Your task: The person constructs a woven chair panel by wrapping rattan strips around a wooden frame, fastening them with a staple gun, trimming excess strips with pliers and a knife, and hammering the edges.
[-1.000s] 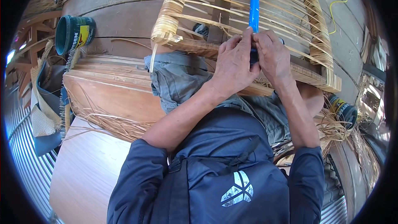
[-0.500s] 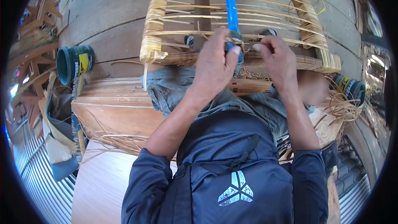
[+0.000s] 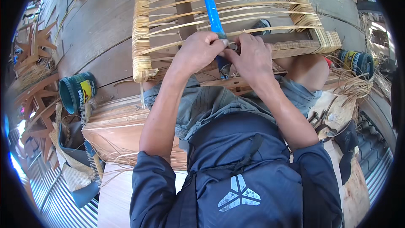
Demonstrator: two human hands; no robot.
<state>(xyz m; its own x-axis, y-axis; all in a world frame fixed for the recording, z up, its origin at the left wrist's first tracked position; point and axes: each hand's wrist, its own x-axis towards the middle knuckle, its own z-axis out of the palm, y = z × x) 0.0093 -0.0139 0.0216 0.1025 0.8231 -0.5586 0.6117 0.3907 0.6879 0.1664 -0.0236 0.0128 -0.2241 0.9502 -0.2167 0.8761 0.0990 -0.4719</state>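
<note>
I see the floor (image 3: pixel 97 38) of planks under everything; on it, across my lap, a wooden frame (image 3: pixel 295 47) strung with cane strips (image 3: pixel 253 14), side rails wrapped in cane; a blue rod (image 3: pixel 209 0) runs up the middle of the frame; green can (image 3: pixel 77 91) at my left, another can (image 3: pixel 356 61) at right; loose cane (image 3: pixel 352 86) by the right knee. Both hands together at the near rail: left hand (image 3: pixel 198 52) closed over the rod's lower end, right hand (image 3: pixel 252 57) pinching something small beside it, cannot tell what; fingertips touching. Step, I judge: fixing or tightening a strip at the rail; next move needs a steady pinch and a pull along the rail. Versus the earlier frames: frame sits closer and more centred; hands stay at the same spot on the rod; left can now lower in view.
</note>
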